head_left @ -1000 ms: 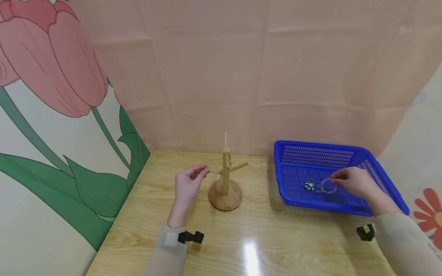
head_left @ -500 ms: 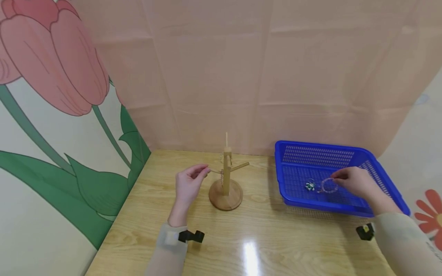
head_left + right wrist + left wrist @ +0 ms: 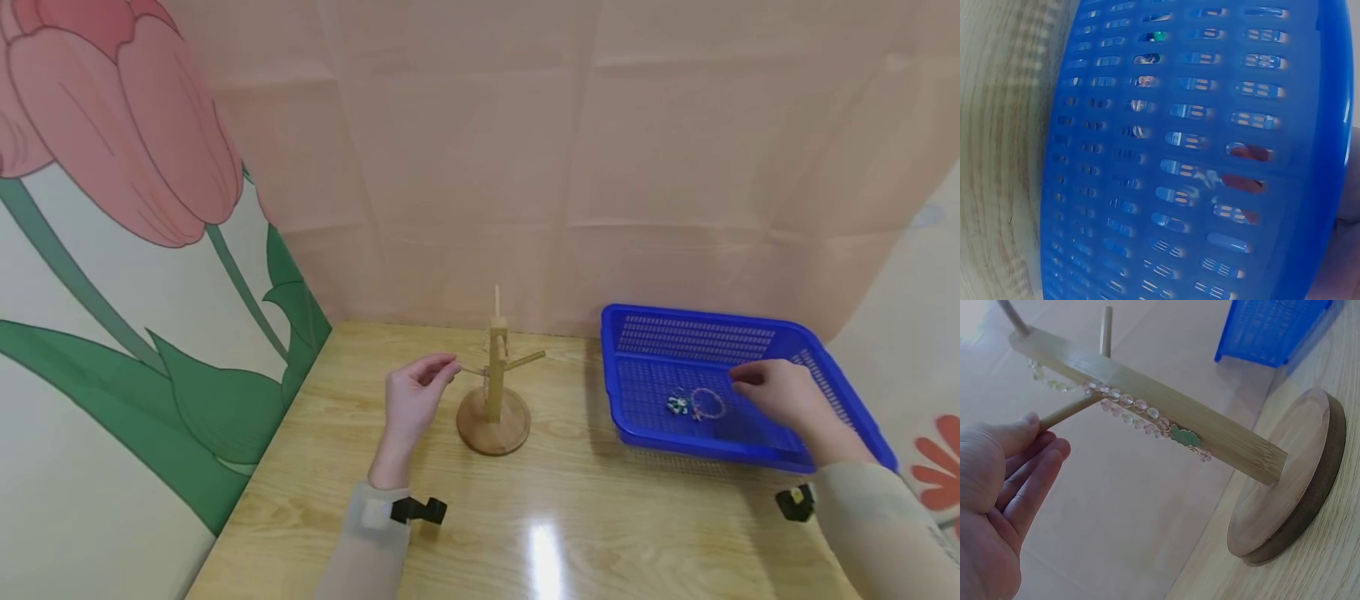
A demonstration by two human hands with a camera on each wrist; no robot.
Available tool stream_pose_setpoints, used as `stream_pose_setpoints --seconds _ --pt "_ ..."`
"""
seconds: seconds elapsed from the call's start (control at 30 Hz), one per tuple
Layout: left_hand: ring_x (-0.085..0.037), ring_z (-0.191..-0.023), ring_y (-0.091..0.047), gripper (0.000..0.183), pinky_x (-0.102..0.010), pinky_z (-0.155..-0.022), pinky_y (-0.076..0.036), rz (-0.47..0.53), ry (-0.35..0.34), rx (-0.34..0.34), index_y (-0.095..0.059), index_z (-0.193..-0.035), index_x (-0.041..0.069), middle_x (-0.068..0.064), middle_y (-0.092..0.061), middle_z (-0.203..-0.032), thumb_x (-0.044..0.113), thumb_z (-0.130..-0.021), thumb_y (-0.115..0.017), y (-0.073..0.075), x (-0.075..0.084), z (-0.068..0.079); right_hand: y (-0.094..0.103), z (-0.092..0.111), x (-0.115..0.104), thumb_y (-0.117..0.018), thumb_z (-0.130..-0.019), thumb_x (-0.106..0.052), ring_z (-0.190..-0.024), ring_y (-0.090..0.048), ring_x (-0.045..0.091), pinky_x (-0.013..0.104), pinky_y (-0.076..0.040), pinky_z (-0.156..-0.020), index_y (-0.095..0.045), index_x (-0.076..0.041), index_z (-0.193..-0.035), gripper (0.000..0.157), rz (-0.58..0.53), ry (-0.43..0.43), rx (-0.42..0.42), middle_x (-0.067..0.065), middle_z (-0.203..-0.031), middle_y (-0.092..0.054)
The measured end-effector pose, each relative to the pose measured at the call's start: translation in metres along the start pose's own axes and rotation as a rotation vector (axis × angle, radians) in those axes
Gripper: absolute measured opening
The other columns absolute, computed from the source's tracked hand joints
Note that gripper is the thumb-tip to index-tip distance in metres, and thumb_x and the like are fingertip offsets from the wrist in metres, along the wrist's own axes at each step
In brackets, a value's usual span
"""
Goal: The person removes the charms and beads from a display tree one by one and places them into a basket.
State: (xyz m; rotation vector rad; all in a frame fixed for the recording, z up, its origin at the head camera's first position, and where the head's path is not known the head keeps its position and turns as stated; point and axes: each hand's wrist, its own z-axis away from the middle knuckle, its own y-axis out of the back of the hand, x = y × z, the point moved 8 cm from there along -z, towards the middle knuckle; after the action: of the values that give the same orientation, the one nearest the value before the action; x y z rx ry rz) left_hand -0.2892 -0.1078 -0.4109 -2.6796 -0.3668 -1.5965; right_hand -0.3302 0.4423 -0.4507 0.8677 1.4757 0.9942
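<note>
My left hand (image 3: 414, 398) pinches the tip of a peg (image 3: 1067, 414) on a wooden jewelry stand (image 3: 496, 379). A pink clear-bead bracelet (image 3: 1141, 407) with a green charm hangs at that peg's base, against the post. Higher up hangs a pale yellow-green beaded bracelet (image 3: 1054, 384). My right hand (image 3: 780, 396) hovers inside the blue basket (image 3: 738, 454), fingertips apart from a pink beaded bracelet (image 3: 708, 404) lying on the basket floor. Beside it is a green-and-white beaded piece (image 3: 677, 405). In the right wrist view the basket wall hides most of the hand.
The stand's round base (image 3: 493, 429) rests on a wood-grain table (image 3: 480, 525). Other pegs (image 3: 525, 360) stick out from the post. Behind the table hangs a pink cloth (image 3: 465, 167), with a tulip-printed panel (image 3: 150, 125) on the left.
My right hand has let go of the pink bracelet and drawn slightly back to the right; the bracelet now lies in the basket. My left hand keeps its pinch on the peg.
</note>
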Motion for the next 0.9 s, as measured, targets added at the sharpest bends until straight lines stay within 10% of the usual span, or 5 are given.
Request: stream_pose_setpoints --seconds 0.9 --pt "-0.040 -0.085 -0.078 0.009 -0.017 -0.075 -0.061 0.009 -0.002 -0.008 -0.080 -0.103 -0.008 -0.020 -0.080 -0.095 -0.007 -0.095 -0.077 0.0008 0.0003 0.0000 0.0062 0.0056 -0.0009 -0.068 -0.107 -0.027 -0.113 -0.062 0.062 0.073 -0.052 -0.088 -0.071 0.012 -0.126 0.043 -0.028 -0.029 0.015 0.035 -0.122 -0.070"
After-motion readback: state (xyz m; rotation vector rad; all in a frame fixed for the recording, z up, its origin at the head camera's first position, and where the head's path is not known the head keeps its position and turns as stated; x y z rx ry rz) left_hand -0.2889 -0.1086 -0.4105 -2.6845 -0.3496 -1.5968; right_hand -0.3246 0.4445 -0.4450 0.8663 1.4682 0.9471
